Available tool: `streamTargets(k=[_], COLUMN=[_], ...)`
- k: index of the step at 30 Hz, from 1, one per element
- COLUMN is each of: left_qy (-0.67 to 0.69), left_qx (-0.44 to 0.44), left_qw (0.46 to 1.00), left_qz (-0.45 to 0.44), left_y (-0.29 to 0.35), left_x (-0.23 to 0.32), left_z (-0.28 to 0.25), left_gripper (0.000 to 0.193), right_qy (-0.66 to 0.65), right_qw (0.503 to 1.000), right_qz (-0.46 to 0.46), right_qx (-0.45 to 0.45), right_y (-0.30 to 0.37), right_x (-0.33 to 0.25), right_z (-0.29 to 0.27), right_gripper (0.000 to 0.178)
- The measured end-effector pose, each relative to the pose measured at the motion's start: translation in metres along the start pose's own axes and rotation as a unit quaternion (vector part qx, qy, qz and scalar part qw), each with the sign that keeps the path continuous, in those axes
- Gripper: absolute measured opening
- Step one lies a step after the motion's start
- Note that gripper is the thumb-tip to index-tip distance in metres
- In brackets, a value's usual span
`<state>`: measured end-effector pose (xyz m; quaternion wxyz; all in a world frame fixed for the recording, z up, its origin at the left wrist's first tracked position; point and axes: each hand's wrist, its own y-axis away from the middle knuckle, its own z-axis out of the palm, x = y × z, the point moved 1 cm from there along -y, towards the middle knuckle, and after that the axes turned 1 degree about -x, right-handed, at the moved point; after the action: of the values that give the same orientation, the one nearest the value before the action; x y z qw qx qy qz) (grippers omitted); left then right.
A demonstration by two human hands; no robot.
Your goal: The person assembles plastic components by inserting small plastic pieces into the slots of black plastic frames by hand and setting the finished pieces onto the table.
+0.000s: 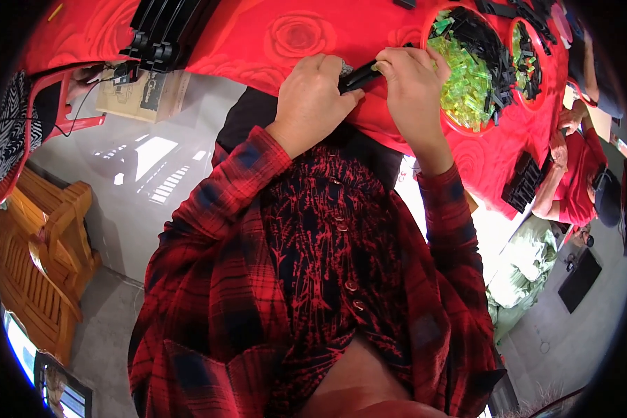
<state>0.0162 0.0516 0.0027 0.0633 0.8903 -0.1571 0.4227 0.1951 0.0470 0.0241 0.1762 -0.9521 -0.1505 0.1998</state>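
Note:
At the near edge of the red table, my left hand (pixel 312 101) is closed round a slim black piece (pixel 361 77). Its far end points toward my right hand (pixel 411 90). The right fingers are pinched together at that end, with a bit of yellow-green (pixel 377 67) showing at the tips. Whether this is a loose clip or fixed to the black piece, I cannot tell. A small silvery thing shows beside my left fingers, mostly hidden. Close to my right hand stands a red basin (pixel 447 127) holding many yellow-green translucent pieces (pixel 462 80) and black ones (pixel 493 63).
A smaller red bowl (pixel 535 97) with mixed pieces sits farther right. Black parts (pixel 526 182) lie by the right table edge, and long black pieces (pixel 164 35) at the far left. Another person (pixel 571 177) in red works at the right. A wooden chair (pixel 38 258) stands left.

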Motion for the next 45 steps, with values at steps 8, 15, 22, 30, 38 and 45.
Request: streamTargets(k=[8, 15, 22, 30, 38, 45], left_qy=[0.01, 0.026, 0.024, 0.024, 0.031, 0.024], left_qx=[-0.001, -0.018, -0.026, -0.031, -0.025, -0.022], left_qw=[1.0, 0.999, 0.999, 0.999, 0.999, 0.999], left_qz=[0.001, -0.021, -0.027, -0.026, -0.024, -0.021], left_y=[-0.003, -0.005, -0.006, -0.006, -0.007, -0.007], left_x=[-0.002, -0.001, -0.004, -0.005, -0.003, -0.004], left_z=[0.0, -0.004, -0.003, -0.002, -0.002, -0.001], left_gripper=[0.041, 0.04, 0.041, 0.041, 0.04, 0.039], right_qy=[-0.016, 0.039, 0.043, 0.043, 0.063, 0.041], right_qw=[0.995, 0.998, 0.999, 0.999, 0.998, 0.999], right_qz=[0.072, 0.026, -0.008, -0.011, -0.015, -0.021], right_qx=[0.071, 0.033, 0.013, -0.001, 0.001, 0.003], right_y=[0.0, -0.004, -0.007, -0.009, -0.006, -0.008], right_x=[0.009, 0.002, 0.002, 0.004, 0.002, 0.004], right_z=[-0.01, -0.004, 0.0, 0.003, 0.002, 0.004], right_gripper=[0.003, 0.006, 0.01, 0.009, 0.01, 0.012])
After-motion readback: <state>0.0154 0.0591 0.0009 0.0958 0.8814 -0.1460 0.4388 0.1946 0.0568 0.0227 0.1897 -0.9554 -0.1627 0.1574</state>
